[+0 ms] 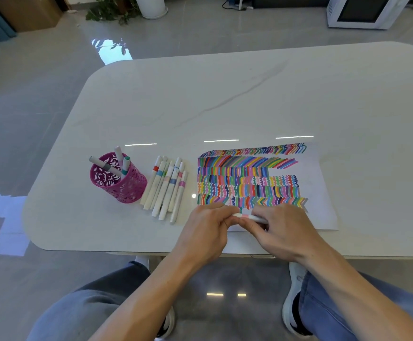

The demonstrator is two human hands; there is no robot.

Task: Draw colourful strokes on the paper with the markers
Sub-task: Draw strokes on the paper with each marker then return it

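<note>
— One white marker (246, 216) with a pink band is held level between both hands.
— How is it gripped?
— Its left end is pinched by the left hand (206, 227); its right part is wrapped by the curled fingers of the right hand (282, 230).
— Where is it placed?
— Just over the near edge of the paper (323, 193), which is laid flat on the white table (225, 94) and filled with rows of coloured strokes. Loose markers (167, 190) are piled to the paper's left, beside a pink cup (119, 184) in which three more are stood.
</note>
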